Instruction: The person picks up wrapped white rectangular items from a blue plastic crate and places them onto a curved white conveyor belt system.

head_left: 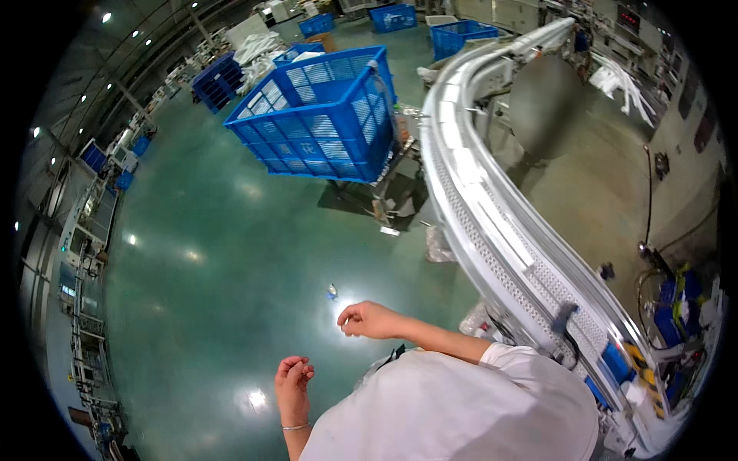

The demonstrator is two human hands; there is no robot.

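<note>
Above the green floor, my left hand (pixel 293 381) is raised with its fingers curled in against the thumb; a thin band circles the wrist. If anything is pinched there, it is too small to name. My right hand (pixel 370 320) reaches across from the right, ahead of my body, its fingers bent toward the thumb. Whatever it may hold is hidden by the fingers. The two hands are apart and touch nothing around them. Just beyond the right hand, a small blue-and-white scrap (pixel 332 291) lies on the floor.
A curved white conveyor (pixel 492 207) runs along my right side. Ahead stands a large blue mesh crate (pixel 307 138) on a wheeled cart. Clear plastic bags (pixel 440 244) lie by the conveyor's foot. More blue crates (pixel 461 34) stand farther back, and machines line the left wall.
</note>
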